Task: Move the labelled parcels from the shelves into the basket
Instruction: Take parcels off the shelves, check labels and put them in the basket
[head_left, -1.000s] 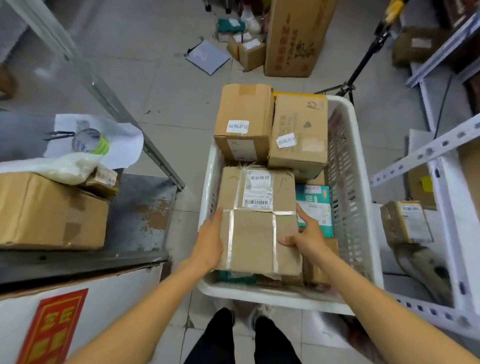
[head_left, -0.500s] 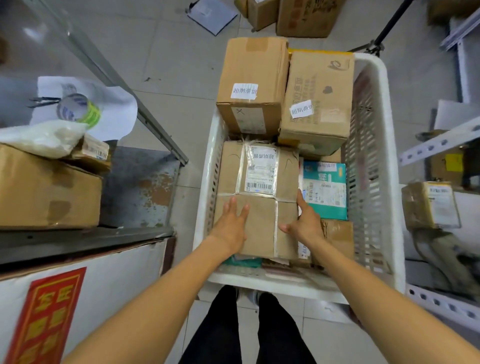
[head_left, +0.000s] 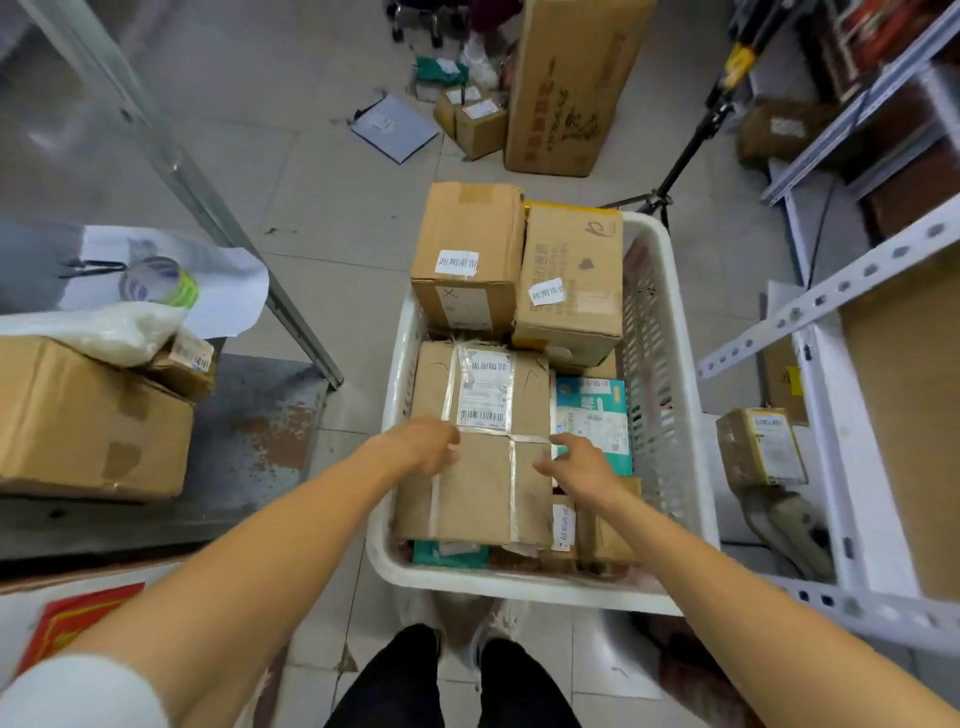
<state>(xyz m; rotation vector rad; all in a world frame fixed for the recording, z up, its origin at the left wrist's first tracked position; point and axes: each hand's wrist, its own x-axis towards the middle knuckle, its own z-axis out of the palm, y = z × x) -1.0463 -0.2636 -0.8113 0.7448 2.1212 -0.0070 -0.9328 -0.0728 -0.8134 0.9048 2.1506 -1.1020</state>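
Head view: the white slatted plastic basket (head_left: 671, 364) stands on the tiled floor in front of the person's feet, already well filled. On top of its near half lies the flat brown cardboard parcel bound with clear tape (head_left: 483, 499), its white barcode label facing up. Beyond it, two taller brown cardboard boxes (head_left: 467, 244) stand side by side at the far end, and a teal printed carton (head_left: 592, 421) lies just beside its right edge.

The left hand (head_left: 427, 446) is over the taped parcel's left part with its fingers loosely curled, gripping nothing. The right hand (head_left: 577, 462) is at the parcel's right edge, fingers relaxed and also holding nothing. Blur hides whether either hand touches the cardboard.

This looks like the end of a placing step, with the parcel settled in the basket and neither hand gripping it. On the white perforated metal shelving (head_left: 831, 306) to the right, a small brown parcel with a white label (head_left: 761, 447) waits low down. The next move probably calls for turning right, reaching to that shelf and taking the small parcel in a firm grip. The basket is nearly full, so it would have to be set on top with care.
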